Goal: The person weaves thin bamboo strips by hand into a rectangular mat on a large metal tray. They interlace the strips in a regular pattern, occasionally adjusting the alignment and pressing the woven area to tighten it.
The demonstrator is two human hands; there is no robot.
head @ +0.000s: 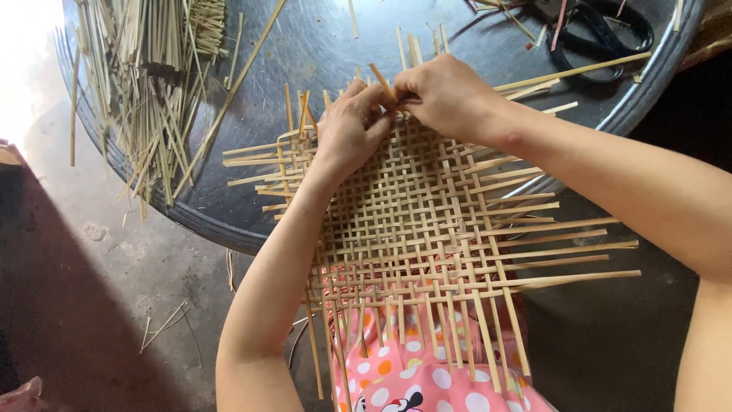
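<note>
- The left hand point(352, 130) rests on the far edge of the woven bamboo mat point(412, 221), its fingers closed in a pinch on a thin bamboo strip point(379, 78) that sticks up at a slant
- The right hand point(442, 95) is just beside it, touching it, fingers curled shut on the same strip where it enters the weave
- The mat lies half on the near edge of the round dark table point(305, 46) and half over the person's lap, covered by pink dotted cloth point(427, 381); loose strip ends stick out on all its sides
- A heap of loose bamboo strips point(145, 84) lies along the table's left edge, well apart from the hands
- Dark-handled scissors point(602, 34) sit near the table's far right edge
- Grey concrete floor point(137, 267) shows below the table, with a few stray slivers on it
</note>
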